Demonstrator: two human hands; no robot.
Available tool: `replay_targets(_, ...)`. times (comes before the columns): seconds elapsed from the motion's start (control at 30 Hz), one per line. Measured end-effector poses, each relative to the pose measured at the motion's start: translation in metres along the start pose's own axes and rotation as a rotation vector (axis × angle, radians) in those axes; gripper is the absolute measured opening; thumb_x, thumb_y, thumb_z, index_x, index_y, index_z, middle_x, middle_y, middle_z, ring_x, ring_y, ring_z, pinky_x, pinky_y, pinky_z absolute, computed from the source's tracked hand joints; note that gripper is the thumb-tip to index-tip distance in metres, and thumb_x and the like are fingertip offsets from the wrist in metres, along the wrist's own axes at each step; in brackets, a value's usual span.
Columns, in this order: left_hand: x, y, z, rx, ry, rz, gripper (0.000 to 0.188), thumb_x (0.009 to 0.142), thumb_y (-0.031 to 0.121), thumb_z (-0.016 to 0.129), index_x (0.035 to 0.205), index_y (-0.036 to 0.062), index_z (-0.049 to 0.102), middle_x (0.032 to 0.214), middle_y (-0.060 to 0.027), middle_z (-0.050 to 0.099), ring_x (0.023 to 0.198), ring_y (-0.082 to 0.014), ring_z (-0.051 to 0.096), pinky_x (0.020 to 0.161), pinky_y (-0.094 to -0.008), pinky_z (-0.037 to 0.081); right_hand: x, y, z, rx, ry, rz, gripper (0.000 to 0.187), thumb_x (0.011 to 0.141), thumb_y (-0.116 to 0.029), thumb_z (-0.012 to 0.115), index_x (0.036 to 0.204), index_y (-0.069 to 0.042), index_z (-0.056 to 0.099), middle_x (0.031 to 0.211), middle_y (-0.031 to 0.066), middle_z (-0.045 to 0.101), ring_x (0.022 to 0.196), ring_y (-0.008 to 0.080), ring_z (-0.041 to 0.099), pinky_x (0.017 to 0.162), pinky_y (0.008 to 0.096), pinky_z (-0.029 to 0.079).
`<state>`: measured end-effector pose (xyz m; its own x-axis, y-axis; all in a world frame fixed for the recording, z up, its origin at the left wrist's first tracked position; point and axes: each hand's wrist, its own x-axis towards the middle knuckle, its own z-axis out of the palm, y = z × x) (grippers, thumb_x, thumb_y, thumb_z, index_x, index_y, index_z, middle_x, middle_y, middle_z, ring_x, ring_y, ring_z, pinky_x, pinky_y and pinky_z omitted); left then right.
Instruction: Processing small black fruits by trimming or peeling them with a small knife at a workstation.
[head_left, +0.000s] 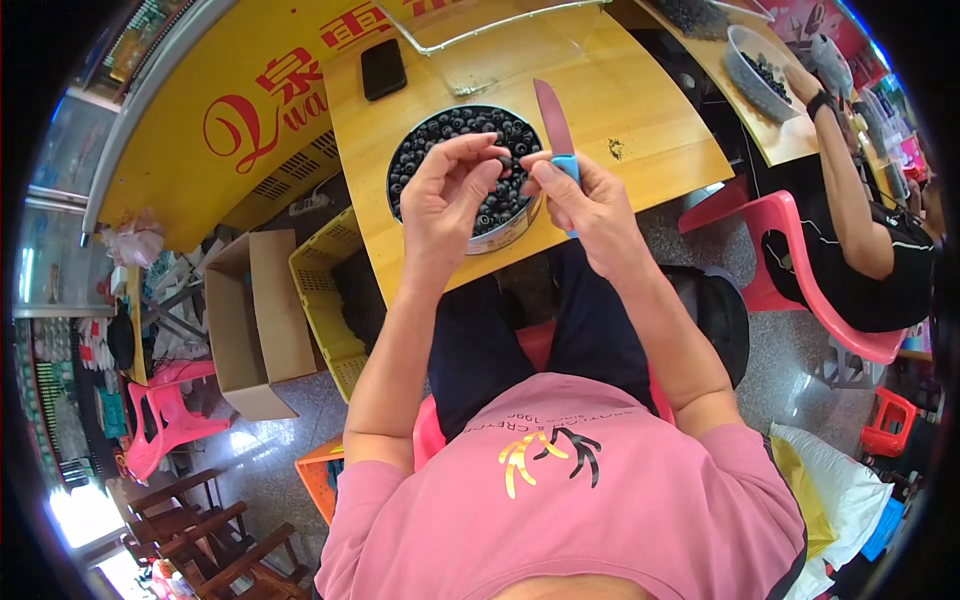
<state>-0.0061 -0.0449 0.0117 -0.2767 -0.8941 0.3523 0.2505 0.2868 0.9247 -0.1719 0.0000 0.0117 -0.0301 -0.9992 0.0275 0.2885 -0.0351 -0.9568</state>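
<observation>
My right hand [590, 205] is closed around the blue handle of a knife [553, 120], its blade pointing up and away from me. The thumb and fingers of my left hand [448, 195] are curled in a pinch around a small dark round fruit [505, 164]. Both hands hover close together over a wide round tub [500, 238], which stands near the front edge of the wooden table [640, 130]. Dark, blueberry-like round fruits [425, 140] fill the tub, partly hidden by my left hand.
A black phone [384, 70] lies beyond the tub, near a clear-sided tray [480, 40]. Dark crumbs [615, 148] lie at the right. A co-worker's arm [850, 190] reaches to a bowl of dark fruits [750, 85]. A yellow crate [335, 290] and cardboard box [255, 310] stand at left.
</observation>
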Motion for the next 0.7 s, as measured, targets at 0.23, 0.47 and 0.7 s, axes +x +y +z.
replay_targets(0.23,-0.023,-0.004,0.012,0.110,0.157,0.218,0.030,0.086,-0.007,0.064,0.115,0.0008,0.060,0.104,-0.0049,0.061,0.089,-0.0104,0.055,0.078,-0.0231,0.046,-0.001,-0.004,0.022,0.114,-0.028,0.015,0.024,0.093,-0.022,0.066,0.106,-0.003,0.066,0.071,-0.0030,0.057,0.054,0.0029,0.041,0.049,0.0190,0.032)
replay_targets(0.47,-0.034,-0.005,0.013,0.273,0.227,0.279,0.027,0.084,-0.003,0.068,0.110,0.0021,0.063,0.104,-0.0066,0.058,0.084,-0.0121,0.056,0.076,-0.0245,0.047,-0.005,0.000,0.022,0.157,-0.066,0.075,0.020,0.092,-0.021,0.067,0.102,-0.004,0.066,0.068,-0.0048,0.054,0.055,0.0028,0.043,0.050,0.0196,0.034)
replay_targets(0.7,-0.035,-0.004,0.013,0.377,0.227,0.335,0.025,0.082,-0.002,0.070,0.106,0.0024,0.065,0.100,-0.0080,0.059,0.080,-0.0140,0.057,0.070,-0.0258,0.047,-0.007,-0.003,0.020,0.200,-0.113,0.086,0.019,0.093,-0.022,0.065,0.099,-0.004,0.065,0.070,-0.0043,0.055,0.056,0.0023,0.044,0.051,0.0191,0.034)
